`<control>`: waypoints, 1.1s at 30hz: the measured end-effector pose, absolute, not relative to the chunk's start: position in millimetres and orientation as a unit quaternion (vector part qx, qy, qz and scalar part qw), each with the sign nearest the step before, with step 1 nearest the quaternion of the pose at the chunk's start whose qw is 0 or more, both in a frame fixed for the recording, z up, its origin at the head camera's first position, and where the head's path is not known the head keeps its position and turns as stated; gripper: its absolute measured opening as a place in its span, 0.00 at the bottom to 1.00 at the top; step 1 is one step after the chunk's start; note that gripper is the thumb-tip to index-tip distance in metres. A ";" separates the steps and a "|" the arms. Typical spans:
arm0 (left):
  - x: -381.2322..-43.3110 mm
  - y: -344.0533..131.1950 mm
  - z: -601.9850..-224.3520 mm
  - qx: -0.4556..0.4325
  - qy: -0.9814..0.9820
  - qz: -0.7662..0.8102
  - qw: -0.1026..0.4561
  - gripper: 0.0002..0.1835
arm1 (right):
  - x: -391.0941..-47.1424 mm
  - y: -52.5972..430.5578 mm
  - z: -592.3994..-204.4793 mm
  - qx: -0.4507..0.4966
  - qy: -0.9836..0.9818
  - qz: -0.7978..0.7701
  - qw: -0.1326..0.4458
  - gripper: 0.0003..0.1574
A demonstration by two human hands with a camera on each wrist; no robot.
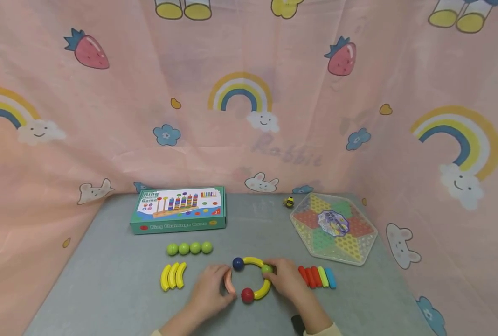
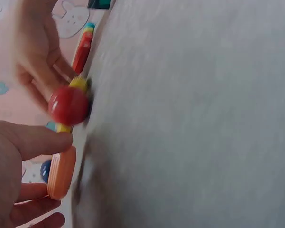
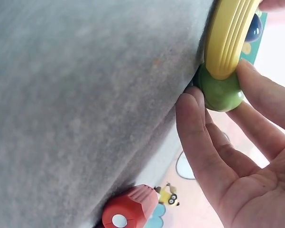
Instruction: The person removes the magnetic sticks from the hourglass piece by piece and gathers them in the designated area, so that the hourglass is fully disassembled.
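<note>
My left hand [image 1: 209,290] pinches an orange curved rod [image 2: 62,173] between thumb and fingertips, at the left side of a partial ring. On the grey table that ring runs from a dark blue ball [image 1: 238,264] through a yellow curved rod [image 1: 253,261], a green ball [image 3: 222,90] and another yellow curved rod [image 1: 263,290] to a red ball [image 1: 247,295]. Thumb and fingers of my right hand [image 1: 287,279] grip the green ball at the ring's right side. In the head view the orange rod spans the left gap, close to the red ball.
Several loose green balls [image 1: 195,248] line up at left, above three yellow curved rods [image 1: 172,276]. Straight red, yellow-green and blue rods [image 1: 314,277] lie right of my right hand. Behind are a green game box [image 1: 177,225], a small bee-like figure [image 1: 289,202] and a hexagonal board [image 1: 344,228].
</note>
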State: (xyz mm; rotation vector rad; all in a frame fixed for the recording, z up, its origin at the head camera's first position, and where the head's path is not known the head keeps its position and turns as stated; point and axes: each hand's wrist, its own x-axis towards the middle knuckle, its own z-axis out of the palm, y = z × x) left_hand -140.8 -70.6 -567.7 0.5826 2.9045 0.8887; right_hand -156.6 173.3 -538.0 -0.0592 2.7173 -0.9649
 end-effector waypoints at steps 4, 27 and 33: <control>-145.8 -80.6 -562.5 0.184 0.938 0.295 0.013 0.37 | -157.2 173.2 -537.1 -0.017 0.933 -0.333 0.134 0.23; -157.3 -145.0 -547.2 0.184 0.949 0.250 -0.048 0.37 | -157.9 171.3 -535.8 0.015 0.929 -0.331 0.162 0.24; -162.9 -160.5 -555.3 0.188 0.953 0.233 -0.047 0.37 | -158.8 171.5 -535.0 0.009 0.930 -0.331 0.158 0.24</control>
